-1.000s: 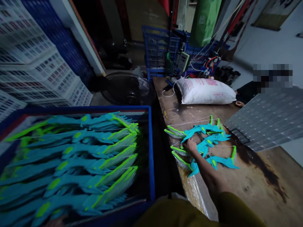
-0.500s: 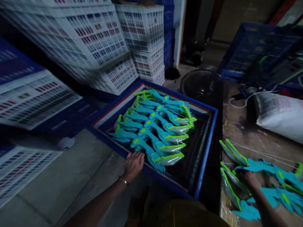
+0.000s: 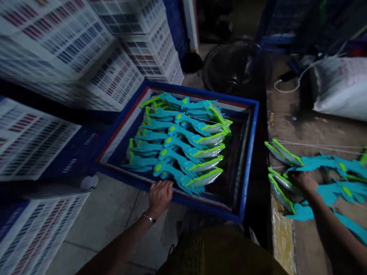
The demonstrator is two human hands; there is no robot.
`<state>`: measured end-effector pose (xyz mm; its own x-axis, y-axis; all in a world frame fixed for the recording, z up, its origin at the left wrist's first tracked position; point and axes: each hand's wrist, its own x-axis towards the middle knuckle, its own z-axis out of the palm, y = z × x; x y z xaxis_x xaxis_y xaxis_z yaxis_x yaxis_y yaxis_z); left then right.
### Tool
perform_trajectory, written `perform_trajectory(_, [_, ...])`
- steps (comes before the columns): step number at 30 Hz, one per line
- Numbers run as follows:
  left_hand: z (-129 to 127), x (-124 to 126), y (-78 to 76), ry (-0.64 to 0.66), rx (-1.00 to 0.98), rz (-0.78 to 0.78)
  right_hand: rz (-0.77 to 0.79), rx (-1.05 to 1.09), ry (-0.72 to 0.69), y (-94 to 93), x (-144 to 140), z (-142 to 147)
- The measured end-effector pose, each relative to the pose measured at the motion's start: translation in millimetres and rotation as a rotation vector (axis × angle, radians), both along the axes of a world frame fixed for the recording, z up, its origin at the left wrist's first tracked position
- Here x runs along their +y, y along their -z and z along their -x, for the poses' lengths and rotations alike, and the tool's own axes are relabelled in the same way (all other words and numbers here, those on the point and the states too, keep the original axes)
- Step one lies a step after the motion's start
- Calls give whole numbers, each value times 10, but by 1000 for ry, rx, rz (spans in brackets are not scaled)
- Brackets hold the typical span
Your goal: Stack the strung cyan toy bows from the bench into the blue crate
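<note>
Both forearms are bare, with no sleeves showing on either. The left hand (image 3: 159, 195) wears a thin metal bracelet (image 3: 149, 218) at the wrist. The right hand (image 3: 306, 181) has nothing on it. At the near edge, the clothing (image 3: 218, 252) is olive-yellow fabric.

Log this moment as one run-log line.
left hand: on blue crate rim | right hand: on teal toys, workbench

Dim room — stacked white crates (image 3: 126, 57), grey tiled floor (image 3: 109, 214).
</note>
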<state>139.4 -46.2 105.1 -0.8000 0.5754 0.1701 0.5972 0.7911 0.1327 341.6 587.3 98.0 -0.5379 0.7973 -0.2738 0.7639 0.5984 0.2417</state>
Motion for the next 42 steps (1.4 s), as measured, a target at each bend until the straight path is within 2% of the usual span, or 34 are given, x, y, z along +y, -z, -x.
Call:
perform_trajectory(2, [42,-42,5,35,-10,36,58,-20,28,-47,-76,-33])
perform_trajectory(5, [118,-107,18,97,-62,101,65,47,-36,-74,-330,-227])
perform_trajectory(9, [236,-183,41,168,-130,120,12,338,-170,-70,-1095,-713])
perform_trajectory(11, [296,-189,44,187,-175,75,-6,456,-165,5,-1577,-1042])
perform_trajectory(13, [344,-143,24,219,-219,21,-56,493,-41,148,-2030,-1396])
perform_trajectory(15, [373,-26,-29,292,-243,-17,-120,489,179,336,-2396,-1723])
perform_trajectory(18, [408,279,-165,469,-274,-18,-128,444,445,604,-2738,-2059])
perform_trajectory(21, [499,692,-325,684,-337,50,-103,413,497,743,-2867,-2173])
perform_trajectory(25, [742,1329,-436,978,-384,204,-55,364,495,711,-2871,-2154])
perform_trajectory(28, [920,1799,-383,1251,-395,273,3,312,540,634,-2855,-2113])
perform_trajectory(31, [1042,2147,-269,1484,-436,340,23,281,584,571,-2859,-2057])
perform_trajectory(33, [1099,2279,-200,1603,-442,377,19,284,603,540,-2867,-2019])
perform_trajectory(36, [1151,2348,-146,1725,-438,400,34,325,619,520,-2874,-1987])
perform_trajectory(42, [1160,2491,-158,1817,-454,434,30,442,583,577,-2872,-2044])
